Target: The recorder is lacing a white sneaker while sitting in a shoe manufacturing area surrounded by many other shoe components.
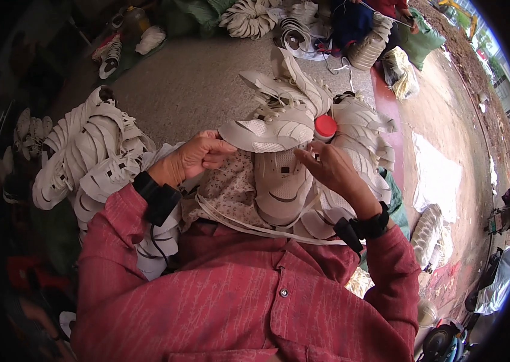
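Note:
Stretched between my hands is a whitish shoe upper [273, 134] with perforated panels. My left hand [202, 157] is closed, thumb and fingers pinching its left end. At the other end my right hand [332, 166] is closed too, its thumb and fingertips gripping the edge; some fingers there are hidden. Just below, a second shoe upper [281, 193] with a small dark square lies on my lap over a flowered cloth [228, 187]. More uppers [288, 87] are bunched behind the held one. A red-lidded jar [325, 127] stands close to my right hand.
Stacked shoe uppers [95, 139] lie to my left, and another stack [360, 123] sits to my right. Beyond, on the concrete floor [200, 78], are more bundles [250, 18] and a person in dark trousers [351, 24]. A white sheet [436, 172] lies at the right.

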Demonstrator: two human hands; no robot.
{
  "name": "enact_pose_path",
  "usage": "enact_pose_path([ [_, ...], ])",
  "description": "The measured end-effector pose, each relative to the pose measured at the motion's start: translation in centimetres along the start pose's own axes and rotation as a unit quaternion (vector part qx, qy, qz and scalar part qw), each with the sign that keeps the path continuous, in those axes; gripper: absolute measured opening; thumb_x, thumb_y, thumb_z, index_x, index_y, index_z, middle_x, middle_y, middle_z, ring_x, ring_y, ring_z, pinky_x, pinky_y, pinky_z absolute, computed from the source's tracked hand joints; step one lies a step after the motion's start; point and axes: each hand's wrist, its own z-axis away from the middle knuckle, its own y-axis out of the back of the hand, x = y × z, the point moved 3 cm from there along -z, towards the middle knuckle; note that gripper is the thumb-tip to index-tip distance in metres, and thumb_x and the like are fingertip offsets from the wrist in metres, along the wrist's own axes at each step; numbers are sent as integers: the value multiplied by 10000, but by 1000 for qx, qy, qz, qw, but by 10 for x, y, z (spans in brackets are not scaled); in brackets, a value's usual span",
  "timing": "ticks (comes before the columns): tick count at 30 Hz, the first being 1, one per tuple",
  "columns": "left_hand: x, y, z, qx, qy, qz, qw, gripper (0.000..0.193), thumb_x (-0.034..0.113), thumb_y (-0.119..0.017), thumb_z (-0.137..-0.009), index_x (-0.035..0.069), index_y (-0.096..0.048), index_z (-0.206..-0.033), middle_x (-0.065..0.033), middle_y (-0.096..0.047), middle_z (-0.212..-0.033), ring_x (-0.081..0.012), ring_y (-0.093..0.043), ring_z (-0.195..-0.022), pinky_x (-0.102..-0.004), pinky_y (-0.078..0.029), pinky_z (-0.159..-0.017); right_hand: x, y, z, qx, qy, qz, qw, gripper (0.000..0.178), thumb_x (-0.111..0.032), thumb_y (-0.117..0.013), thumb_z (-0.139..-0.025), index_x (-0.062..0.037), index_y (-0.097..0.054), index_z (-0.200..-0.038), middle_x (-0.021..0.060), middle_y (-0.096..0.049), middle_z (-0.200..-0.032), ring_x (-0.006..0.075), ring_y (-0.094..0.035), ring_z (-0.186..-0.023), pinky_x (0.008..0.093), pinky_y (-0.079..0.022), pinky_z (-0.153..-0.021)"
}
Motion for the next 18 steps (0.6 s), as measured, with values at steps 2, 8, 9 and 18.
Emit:
enact_pose_path([
  [2,14,5,6,3,-17,-20,1000,140,49,-645,-866,42,-600,-998,90,-416,-640,4,-292,-464,-162,-239,-406,0,-12,-19,4,-20,32,999,535,-487,-571,-886,40,-614,-807,243,-615,-709,401,-633,-710,465,-474,-638],
  [8,50,29,-20,8,-122,-8,992,396,80,-643,-879,17,-512,-1248,98,-422,-675,10,-291,-489,-148,-231,-424,25,-23,-59,-28,-103,-13,994,779,-683,-555,-812,91,-633,-818,283,-638,-783,398,-655,-817,438,-490,-719],
  [9,56,26,-32,-9,-144,-10,989,477,83,-646,-875,12,-472,-1313,101,-419,-678,13,-295,-502,-142,-229,-430,33,-26,-63,-24,-101,-8,995,779,-683,-555,-812,91,-633,-818,283,-638,-783,398,-655,-817,438,-490,-719],
  [18,93,3,-121,-14,-206,-143,968,776,163,-773,-770,95,-375,-1434,4,-533,-886,-90,-504,-685,-207,-440,-601,31,-47,-68,-84,-127,-380,912,621,-398,-652,-840,25,-526,-1277,89,-606,-1151,173,-569,-1029,290,-427,-919],
])
